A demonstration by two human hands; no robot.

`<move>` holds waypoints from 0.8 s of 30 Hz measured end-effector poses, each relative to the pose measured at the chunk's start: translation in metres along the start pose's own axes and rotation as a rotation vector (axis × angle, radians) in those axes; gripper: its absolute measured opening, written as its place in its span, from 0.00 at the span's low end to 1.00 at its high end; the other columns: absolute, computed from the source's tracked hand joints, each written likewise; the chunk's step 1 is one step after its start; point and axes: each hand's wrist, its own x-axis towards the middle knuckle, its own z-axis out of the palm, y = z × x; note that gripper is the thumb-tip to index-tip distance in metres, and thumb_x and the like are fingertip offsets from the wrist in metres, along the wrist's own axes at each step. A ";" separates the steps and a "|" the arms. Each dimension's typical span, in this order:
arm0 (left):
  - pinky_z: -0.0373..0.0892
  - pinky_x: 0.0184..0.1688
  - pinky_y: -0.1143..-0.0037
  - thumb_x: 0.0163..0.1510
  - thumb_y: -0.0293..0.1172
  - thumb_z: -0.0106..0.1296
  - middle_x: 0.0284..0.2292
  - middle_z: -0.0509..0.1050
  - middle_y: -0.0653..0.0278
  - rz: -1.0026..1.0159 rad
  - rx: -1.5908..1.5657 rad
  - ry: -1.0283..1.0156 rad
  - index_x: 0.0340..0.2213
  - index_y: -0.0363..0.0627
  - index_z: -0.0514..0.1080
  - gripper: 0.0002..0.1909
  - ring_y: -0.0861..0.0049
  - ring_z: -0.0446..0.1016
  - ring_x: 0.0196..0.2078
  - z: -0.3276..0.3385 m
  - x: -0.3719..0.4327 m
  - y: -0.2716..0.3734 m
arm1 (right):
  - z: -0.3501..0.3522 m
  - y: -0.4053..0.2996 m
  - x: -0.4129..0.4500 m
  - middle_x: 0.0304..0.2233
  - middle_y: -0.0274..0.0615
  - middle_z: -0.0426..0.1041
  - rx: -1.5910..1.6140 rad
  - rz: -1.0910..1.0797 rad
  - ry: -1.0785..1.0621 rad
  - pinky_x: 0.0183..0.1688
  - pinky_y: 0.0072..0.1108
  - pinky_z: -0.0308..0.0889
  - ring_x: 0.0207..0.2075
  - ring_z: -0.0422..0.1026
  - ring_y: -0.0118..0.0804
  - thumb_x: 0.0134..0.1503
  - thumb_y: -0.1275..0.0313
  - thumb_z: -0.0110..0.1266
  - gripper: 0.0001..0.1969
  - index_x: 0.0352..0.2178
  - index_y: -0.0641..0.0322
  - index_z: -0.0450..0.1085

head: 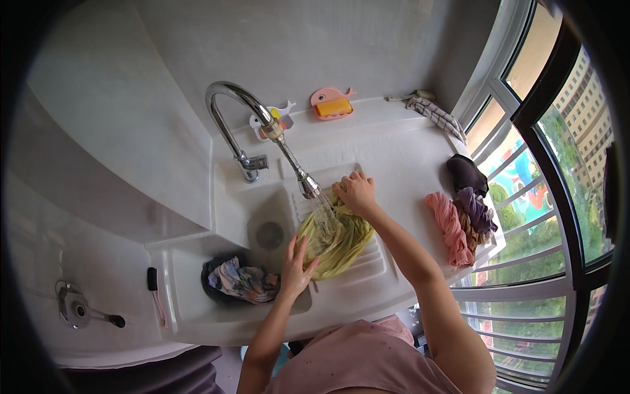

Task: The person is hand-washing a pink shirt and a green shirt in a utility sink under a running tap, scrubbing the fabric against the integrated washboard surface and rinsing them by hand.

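Observation:
A wet yellow-green cloth garment (339,246) lies spread over the ribbed washboard (376,258) of a white laundry sink. Water runs onto it from the spray head (309,187) of a chrome gooseneck faucet (216,98). With fingers spread, my left hand (297,268) rests on the garment's left edge. My right hand (357,191) grips a bunched part at its upper end, just right of the spray head; the fingertips are partly hidden there.
Dark and patterned clothes (246,280) lie in the basin at left. Twisted garments, one pink (450,229) and one dark (466,173), sit on the right counter. A whale-shaped soap dish (327,96) holds yellow soap (334,108). A brush (154,283) lies on the left ledge, a checked cloth (435,114) at the back.

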 end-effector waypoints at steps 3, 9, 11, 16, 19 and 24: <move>0.63 0.52 0.61 0.52 0.44 0.57 0.53 0.58 0.44 -0.076 0.021 -0.068 0.61 0.52 0.53 0.39 0.48 0.63 0.52 -0.001 -0.013 -0.006 | -0.017 0.015 -0.047 0.49 0.46 0.65 0.085 0.089 -0.107 0.56 0.49 0.45 0.56 0.59 0.44 0.53 0.47 0.49 0.25 0.45 0.50 0.71; 0.65 0.46 0.60 0.51 0.45 0.57 0.50 0.61 0.44 -0.121 0.134 -0.081 0.61 0.50 0.53 0.40 0.50 0.66 0.48 -0.013 -0.003 0.014 | -0.007 -0.009 -0.136 0.55 0.51 0.60 0.000 -0.187 -0.024 0.53 0.53 0.48 0.60 0.53 0.51 0.47 0.48 0.59 0.31 0.54 0.34 0.64; 0.65 0.44 0.60 0.50 0.46 0.57 0.47 0.64 0.45 -0.171 0.209 -0.132 0.60 0.50 0.54 0.40 0.51 0.68 0.45 -0.016 0.000 0.023 | -0.006 0.004 -0.112 0.51 0.49 0.64 0.024 -0.218 0.019 0.46 0.45 0.59 0.50 0.64 0.51 0.46 0.52 0.61 0.28 0.50 0.40 0.68; 0.65 0.44 0.62 0.48 0.45 0.59 0.33 0.72 0.56 -0.081 0.080 -0.096 0.55 0.45 0.63 0.35 0.59 0.72 0.36 -0.012 0.010 0.039 | -0.022 0.026 -0.030 0.50 0.44 0.64 0.416 0.018 0.282 0.38 0.34 0.69 0.36 0.72 0.52 0.44 0.67 0.61 0.18 0.39 0.53 0.72; 0.61 0.51 0.60 0.49 0.46 0.57 0.52 0.65 0.53 -0.016 0.218 -0.143 0.56 0.44 0.61 0.36 0.58 0.66 0.51 0.009 0.014 0.048 | -0.032 0.040 -0.003 0.56 0.43 0.61 0.250 -0.039 0.566 0.41 0.33 0.70 0.43 0.70 0.48 0.42 0.72 0.60 0.19 0.40 0.53 0.72; 0.48 0.60 0.52 0.49 0.52 0.54 0.61 0.50 0.53 -0.102 0.439 -0.011 0.59 0.46 0.54 0.41 0.53 0.47 0.64 0.024 0.017 0.034 | -0.006 -0.018 -0.088 0.57 0.39 0.59 0.052 -0.329 0.087 0.39 0.32 0.73 0.48 0.69 0.45 0.42 0.68 0.61 0.22 0.42 0.47 0.72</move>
